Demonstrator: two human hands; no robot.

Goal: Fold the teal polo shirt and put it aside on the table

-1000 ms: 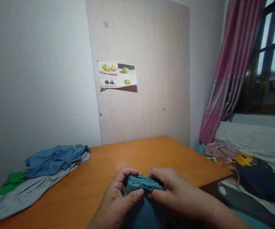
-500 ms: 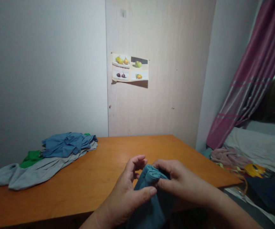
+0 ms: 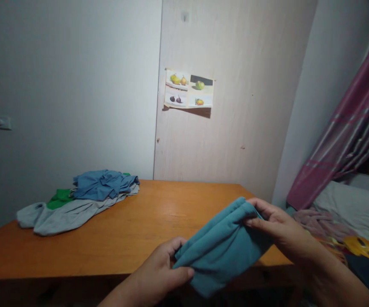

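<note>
A folded teal cloth (image 3: 223, 246) is stretched between my two hands above the near edge of the orange wooden table (image 3: 133, 230). My left hand (image 3: 160, 273) pinches its lower left end, thumb on top. My right hand (image 3: 275, 226) grips its upper right end, fingers curled over the fold. The cloth slopes up from left to right and hangs a little below the table edge.
A pile of clothes, blue (image 3: 104, 184) on green (image 3: 59, 198) on grey (image 3: 65, 211), lies at the table's far left. A fruit picture (image 3: 189, 88) hangs on the wooden panel behind. At right are a bed (image 3: 347, 204) with clothes and a striped curtain (image 3: 350, 136).
My hands have drawn apart, the right moving up and right, so the bunched teal cloth is now spread out between them. The view has swung left.
</note>
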